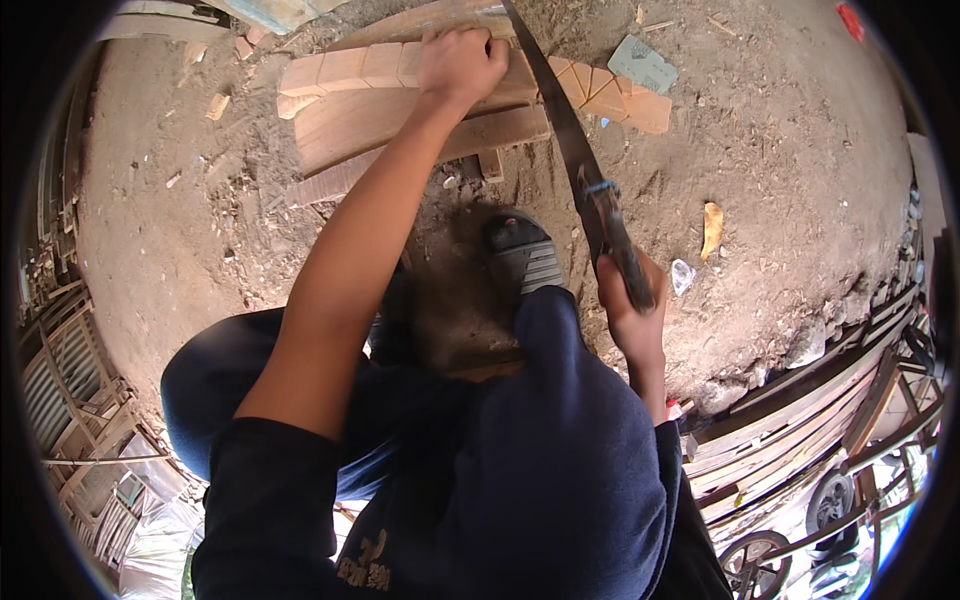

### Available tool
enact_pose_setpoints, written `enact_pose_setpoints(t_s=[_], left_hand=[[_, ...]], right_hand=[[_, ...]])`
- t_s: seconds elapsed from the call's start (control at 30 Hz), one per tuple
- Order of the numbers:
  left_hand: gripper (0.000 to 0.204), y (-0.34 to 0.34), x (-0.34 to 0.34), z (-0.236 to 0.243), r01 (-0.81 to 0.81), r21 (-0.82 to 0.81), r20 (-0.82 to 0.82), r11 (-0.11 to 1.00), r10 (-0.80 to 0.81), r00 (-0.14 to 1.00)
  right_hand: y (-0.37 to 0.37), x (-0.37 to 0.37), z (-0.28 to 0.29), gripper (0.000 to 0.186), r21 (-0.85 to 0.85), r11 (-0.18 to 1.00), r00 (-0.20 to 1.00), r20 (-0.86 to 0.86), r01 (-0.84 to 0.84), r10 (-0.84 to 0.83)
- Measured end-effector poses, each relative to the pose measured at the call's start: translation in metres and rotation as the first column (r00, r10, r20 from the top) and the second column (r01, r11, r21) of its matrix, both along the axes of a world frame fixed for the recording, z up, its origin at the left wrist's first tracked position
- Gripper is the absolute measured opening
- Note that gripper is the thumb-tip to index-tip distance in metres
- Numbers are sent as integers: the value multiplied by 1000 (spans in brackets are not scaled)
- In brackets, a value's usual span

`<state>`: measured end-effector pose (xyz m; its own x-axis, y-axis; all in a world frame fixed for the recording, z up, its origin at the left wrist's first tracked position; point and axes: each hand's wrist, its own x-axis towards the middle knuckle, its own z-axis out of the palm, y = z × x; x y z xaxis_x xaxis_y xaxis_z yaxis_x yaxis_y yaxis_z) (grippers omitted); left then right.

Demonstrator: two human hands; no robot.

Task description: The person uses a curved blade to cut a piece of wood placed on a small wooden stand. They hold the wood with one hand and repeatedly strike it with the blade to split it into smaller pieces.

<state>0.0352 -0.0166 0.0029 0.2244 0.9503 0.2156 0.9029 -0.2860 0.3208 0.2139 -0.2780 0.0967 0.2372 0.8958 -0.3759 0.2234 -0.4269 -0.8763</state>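
My left hand (462, 62) is closed over a long strip of pale wood (340, 70) marked across with several lines or cuts, lying on wider curved boards (345, 130) low over the dirt. My right hand (630, 305) grips the handle of a long dark handsaw (570, 145), with something blue around it where blade and handle meet. The blade runs up past the right of my left hand, across the wood; whether its teeth touch the wood, I cannot tell. Right of the blade the strip (635, 105) shows angled, triangular marks or cuts.
A grey-green flat piece (640, 62) lies behind the wood. My sandalled foot (518, 250) is beneath the saw. A yellowish scrap (712, 228) and crumpled plastic (683, 276) lie at the right. Stacked planks (760, 440) and wheels (830, 505) are at lower right, corrugated sheeting (55, 390) at left.
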Motion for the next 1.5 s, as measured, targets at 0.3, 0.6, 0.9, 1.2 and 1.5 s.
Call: enact_pose_setpoints(t_s=[0.3,0.6,0.9,1.2,1.5], left_hand=[[32,0,-9,-4,38,62,12,997,-38,999],[34,3,-11,-6,40,119,1,992,-41,999],[34,0,-11,-4,27,55,-3,998,-27,1000],[33,0,-8,-10,45,64,10,997,-46,999],[34,0,-5,-5,23,16,-3,1000,-23,1000]], right_hand=[[-28,10,17,15,-37,999,999,-30,-18,17],[-25,-4,12,14,-20,1000,999,-50,-2,1],[-16,-13,9,15,34,999,999,-34,-7,9],[-6,-12,5,17,12,1000,1000,-14,-7,7],[-18,-15,14,13,-40,999,1000,-15,16,-17]])
